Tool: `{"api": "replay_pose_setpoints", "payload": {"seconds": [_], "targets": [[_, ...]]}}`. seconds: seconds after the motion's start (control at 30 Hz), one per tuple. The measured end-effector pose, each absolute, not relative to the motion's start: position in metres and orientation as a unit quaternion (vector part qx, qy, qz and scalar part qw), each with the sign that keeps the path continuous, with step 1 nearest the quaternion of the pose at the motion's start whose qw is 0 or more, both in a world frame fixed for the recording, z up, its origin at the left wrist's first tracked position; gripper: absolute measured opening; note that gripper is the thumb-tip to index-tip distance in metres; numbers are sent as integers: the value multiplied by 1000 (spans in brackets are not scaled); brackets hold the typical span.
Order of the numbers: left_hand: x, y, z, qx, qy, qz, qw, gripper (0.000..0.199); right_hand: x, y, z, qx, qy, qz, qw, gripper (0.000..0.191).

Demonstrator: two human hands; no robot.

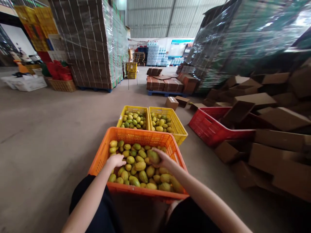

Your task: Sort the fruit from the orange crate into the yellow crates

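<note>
An orange plastic crate [178, 155] full of oval yellow-green fruit [140, 166] stands right in front of my legs. Inside it, my right hand [164, 159] grips one larger greenish fruit [153, 157] at the right, its fingers curled round the side and top. My left hand [118, 160] reaches over the left part of the pile, fingers apart and low over the fruit, with nothing visible in it. Beyond the orange crate, two yellow crates, one on the left [119, 120] and one on the right [182, 129], hold similar fruit.
A red crate [206, 127] with cardboard stands at the right, amid a heap of cardboard boxes [279, 155]. Wrapped stacks rise on the left [85, 45] and right [225, 48]. A blue pallet [160, 94] bears flattened cartons. Concrete floor [53, 129] stretches to the left.
</note>
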State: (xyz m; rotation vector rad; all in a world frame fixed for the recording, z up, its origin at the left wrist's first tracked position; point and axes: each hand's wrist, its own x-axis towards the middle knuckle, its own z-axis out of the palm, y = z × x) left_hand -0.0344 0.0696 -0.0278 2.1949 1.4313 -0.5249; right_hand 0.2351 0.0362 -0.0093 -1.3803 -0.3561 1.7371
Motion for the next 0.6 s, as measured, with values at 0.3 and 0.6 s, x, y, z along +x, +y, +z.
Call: {"api": "replay_pose_setpoints", "payload": {"seconds": [0.3,0.6], "targets": [[-29,67,-21,804,511,-198,232,38,298,136,55,-568,-102,586,569,24],[-32,65,-25,792,516,-220,241,42,279,47,-15,-584,-180,636,470,12]]}}
